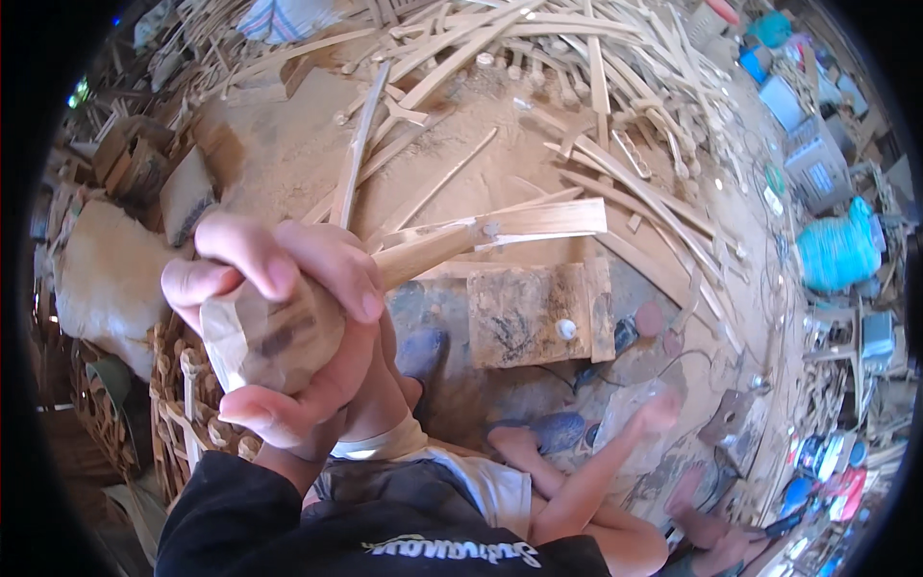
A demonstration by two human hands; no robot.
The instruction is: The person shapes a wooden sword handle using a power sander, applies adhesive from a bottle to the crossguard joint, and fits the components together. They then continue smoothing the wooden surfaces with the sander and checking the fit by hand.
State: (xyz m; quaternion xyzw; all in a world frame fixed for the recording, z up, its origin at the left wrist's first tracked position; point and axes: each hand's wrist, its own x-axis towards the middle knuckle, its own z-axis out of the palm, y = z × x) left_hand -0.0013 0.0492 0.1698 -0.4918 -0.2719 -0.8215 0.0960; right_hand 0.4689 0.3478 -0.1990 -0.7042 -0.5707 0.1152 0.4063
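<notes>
Close in front of me at the left, my left hand [332, 264] is wrapped round a pale wooden stick with a rough-cut, faceted knob [274, 337]. The knob's end faces up at me and shows a dark patch. Beyond the fingers, the stick's shaft [423, 255] runs to the right into a flat, split-looking length [548, 221]. Out to the lower right my right hand [659, 409] is stretched away from the stick, over a clear plastic sheet or bag [630, 418]. That hand is small and blurred, so its fingers cannot be made out.
A worn wooden block [524, 317] with a small white object [565, 329] stands ahead. Long wooden pieces [461, 58] lie heaped beyond. Blue slippers [558, 433] rest on the floor. A turquoise bag [838, 250] sits far right. Another person's limbs [711, 529] show at lower right.
</notes>
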